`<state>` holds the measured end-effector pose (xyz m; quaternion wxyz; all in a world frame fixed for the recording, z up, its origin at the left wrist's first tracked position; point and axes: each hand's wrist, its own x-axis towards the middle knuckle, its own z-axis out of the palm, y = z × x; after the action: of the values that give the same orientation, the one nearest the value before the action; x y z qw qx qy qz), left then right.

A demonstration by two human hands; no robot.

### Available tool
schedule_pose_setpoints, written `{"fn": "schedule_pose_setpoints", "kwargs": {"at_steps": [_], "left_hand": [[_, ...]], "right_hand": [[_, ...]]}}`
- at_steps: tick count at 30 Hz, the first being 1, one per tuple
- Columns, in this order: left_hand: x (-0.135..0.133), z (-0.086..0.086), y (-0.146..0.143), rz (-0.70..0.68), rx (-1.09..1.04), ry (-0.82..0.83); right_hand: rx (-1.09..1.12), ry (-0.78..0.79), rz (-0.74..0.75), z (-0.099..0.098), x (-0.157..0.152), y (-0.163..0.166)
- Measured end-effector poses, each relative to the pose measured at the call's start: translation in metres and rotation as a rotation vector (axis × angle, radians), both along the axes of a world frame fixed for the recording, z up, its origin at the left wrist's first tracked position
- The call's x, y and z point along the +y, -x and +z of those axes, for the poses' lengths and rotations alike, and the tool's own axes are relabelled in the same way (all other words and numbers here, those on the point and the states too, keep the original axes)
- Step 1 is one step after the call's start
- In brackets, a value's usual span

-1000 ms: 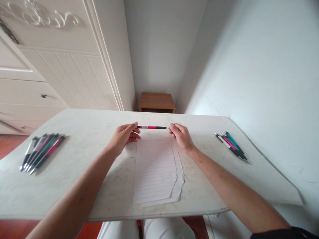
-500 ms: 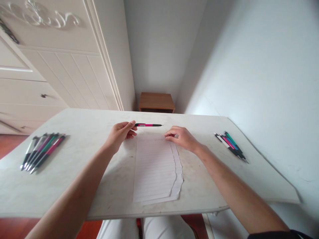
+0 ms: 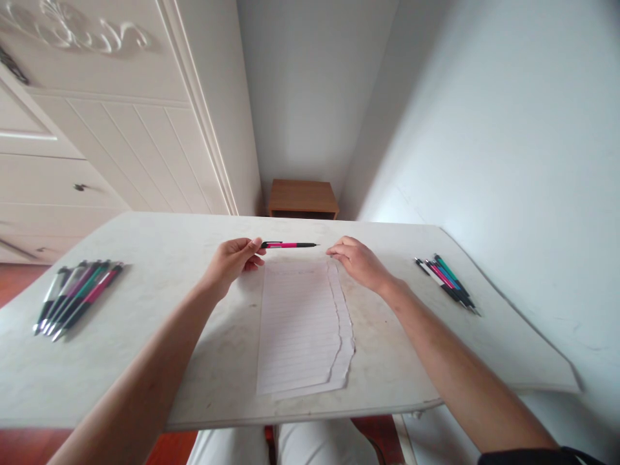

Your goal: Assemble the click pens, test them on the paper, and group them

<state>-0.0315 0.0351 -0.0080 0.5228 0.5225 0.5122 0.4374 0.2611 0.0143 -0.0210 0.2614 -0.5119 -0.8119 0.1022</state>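
My left hand [image 3: 238,257] pinches a pink and black pen [image 3: 290,245] by its clip end. The pen lies level above the far edge of the paper, with a thin bare refill point sticking out to the right. Just right of that point, my right hand [image 3: 356,259] is closed, thumb against fingers. Whatever it grips is too small to make out. Below both hands lie torn-edged sheets of lined paper [image 3: 298,329], one upon the other.
Several pens with silver tips [image 3: 80,297] lie side by side on the left of the white table [image 3: 213,368]. More pens [image 3: 448,284] are grouped at the right, near the wall. Beyond the far edge stands a small brown wooden cabinet [image 3: 303,195], with a white wardrobe [image 3: 203,129] at the left.
My right hand has shifted slightly up and right, away from the top of the paper toward the level of the pen's point. My left hand still holds the pen, almost unmoved.
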Motion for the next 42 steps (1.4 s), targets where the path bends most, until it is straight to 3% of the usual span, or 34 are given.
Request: {"fn": "schedule_pose_setpoints", "kwargs": {"at_steps": [5,21,27,29,33,36,42], "left_hand": [[0.000,0.000,0.000,-0.005,0.034,-0.012],[-0.001,0.001,-0.001,-0.003,0.068,-0.020],[0.000,0.002,0.000,-0.005,0.088,-0.023],[-0.001,0.002,0.000,-0.008,0.090,-0.027],[-0.001,0.003,-0.001,-0.005,0.087,-0.023],[-0.002,0.003,-0.001,-0.005,0.072,-0.020],[-0.004,0.004,-0.002,-0.026,0.050,-0.035]], "right_hand": [[-0.045,0.002,-0.089,-0.004,0.002,0.000],[0.048,-0.007,-0.111,-0.004,0.004,-0.005],[0.248,-0.130,-0.207,0.003,0.003,-0.004],[0.406,-0.084,-0.222,0.008,0.001,0.000],[0.621,0.180,-0.146,0.013,-0.006,0.011],[0.617,0.290,-0.112,0.012,-0.010,0.019],[0.601,0.350,-0.076,0.005,-0.012,0.027]]}}
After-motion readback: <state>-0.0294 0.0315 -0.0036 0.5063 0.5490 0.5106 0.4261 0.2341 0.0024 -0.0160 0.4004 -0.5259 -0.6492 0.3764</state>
